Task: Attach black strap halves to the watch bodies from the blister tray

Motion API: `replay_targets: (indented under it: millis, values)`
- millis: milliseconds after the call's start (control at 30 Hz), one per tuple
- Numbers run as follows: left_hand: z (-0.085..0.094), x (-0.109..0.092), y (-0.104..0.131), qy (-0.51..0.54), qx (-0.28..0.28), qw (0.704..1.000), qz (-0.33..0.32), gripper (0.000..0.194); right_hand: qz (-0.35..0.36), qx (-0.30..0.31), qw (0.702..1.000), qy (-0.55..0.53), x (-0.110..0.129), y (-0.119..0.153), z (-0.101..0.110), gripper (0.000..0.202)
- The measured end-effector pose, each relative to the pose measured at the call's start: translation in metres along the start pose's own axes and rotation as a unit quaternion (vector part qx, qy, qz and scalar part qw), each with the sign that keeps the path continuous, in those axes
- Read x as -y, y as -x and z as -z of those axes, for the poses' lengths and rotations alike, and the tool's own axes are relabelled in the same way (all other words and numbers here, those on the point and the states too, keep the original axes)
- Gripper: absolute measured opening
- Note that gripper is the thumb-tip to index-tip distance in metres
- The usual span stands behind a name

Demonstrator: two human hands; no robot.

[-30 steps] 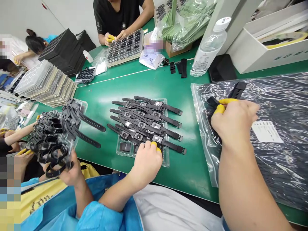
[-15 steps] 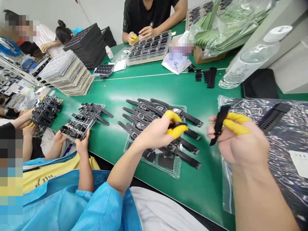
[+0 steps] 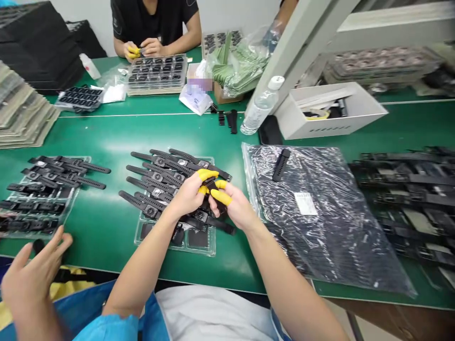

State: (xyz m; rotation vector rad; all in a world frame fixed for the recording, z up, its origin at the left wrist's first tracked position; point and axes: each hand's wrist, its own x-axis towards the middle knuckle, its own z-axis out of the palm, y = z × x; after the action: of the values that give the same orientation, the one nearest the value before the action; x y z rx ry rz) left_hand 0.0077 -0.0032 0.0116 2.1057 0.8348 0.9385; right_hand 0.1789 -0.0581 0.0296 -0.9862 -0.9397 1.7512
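Observation:
My left hand (image 3: 192, 192), with yellow finger covers, is closed on a dark watch body, mostly hidden by the fingers. Close against it, my right hand (image 3: 236, 201), also in yellow covers, is closed on a black watch strap (image 3: 216, 192). The two hands meet above the right part of a clear plastic tray (image 3: 210, 248). Across that tray lie several black watches (image 3: 156, 176) with straps stretched out. A single loose strap (image 3: 281, 165) rests on the plastic bag of black straps (image 3: 320, 237) to the right.
Another tray of watches (image 3: 50, 177) stands at left, near a co-worker's hand (image 3: 35, 274). A water bottle (image 3: 261, 106) and white box (image 3: 330, 113) stand behind the bag. More watches (image 3: 412, 180) lie at far right. Across the table a person (image 3: 156, 28) works over stacked trays (image 3: 156, 76).
My hands have come together over the tray, the right one moving left with the strap to meet the watch in the left. The view has turned to the right.

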Motion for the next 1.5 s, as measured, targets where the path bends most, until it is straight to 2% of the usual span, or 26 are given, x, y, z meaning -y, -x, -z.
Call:
replay_targets:
  millis: [233, 500, 733, 833, 1000, 1333, 1433, 1500]
  values:
    - [0.002, 0.003, 0.002, -0.004, 0.008, 1.000, -0.015, 0.053, -0.007, 0.005, 0.999, -0.043, -0.002, -0.002, 0.004, 0.030]
    - [-0.001, -0.001, 0.001, -0.029, -0.012, 0.999, -0.024, 0.046, -0.017, 0.003, 0.990, -0.143, 0.000, -0.004, 0.003, 0.031]
    - [0.006, -0.008, 0.004, -0.045, 0.033, 0.998, -0.022, 0.045, -0.036, -0.035, 0.987, -0.150, 0.001, -0.004, 0.005, 0.033]
    - [0.005, -0.008, 0.003, -0.102, 0.035, 0.994, -0.014, 0.044, -0.046, -0.046, 0.987, -0.146, 0.001, -0.004, 0.006, 0.035]
    - [0.003, -0.009, 0.002, -0.177, 0.074, 0.981, 0.010, 0.042, -0.043, -0.073, 0.989, -0.118, 0.000, -0.005, 0.006, 0.037]
    - [0.009, -0.011, 0.002, -0.020, 0.043, 0.998, 0.044, 0.040, 0.007, -0.061, 0.995, -0.082, -0.003, -0.003, 0.004, 0.039]
    - [0.006, -0.010, 0.001, 0.029, -0.008, 0.997, 0.071, 0.040, 0.037, -0.075, 0.994, -0.064, -0.005, -0.004, 0.006, 0.043]
    - [0.001, -0.010, 0.000, 0.075, -0.055, 0.993, 0.076, 0.026, 0.037, -0.069, 0.996, -0.049, -0.005, -0.004, 0.007, 0.045]
